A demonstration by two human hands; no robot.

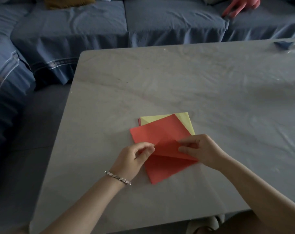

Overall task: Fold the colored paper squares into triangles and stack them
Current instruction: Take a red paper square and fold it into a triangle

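red thin paper square (pixel 160 137) lies on the pale grey bench (pixel 177 73), near its front edge. in the head view it is mid-fold: part of the sheet is raised along a slanting crease. the left hand (pixel 134 157) pinches one edge between thumb and fingertips, and the right hand (pixel 200 151) pinches the opposite edge. under it sits a pale yellow paper sheet (pixel 185 122), its far corners showing, with a thin pink edge (pixel 139 122) peeking out at the left.

the task looks early. no finished triangle shows and the red fold is not yet pressed flat, so the yellow sheet and whatever lies below it appear left to do.

how many sheets the pile holds cannot be told. the paper hides part of the right hand's fingers, the dim light blurs the creases, and a crumpled blue thing (pixel 285 45) at the far corner is too small to name.
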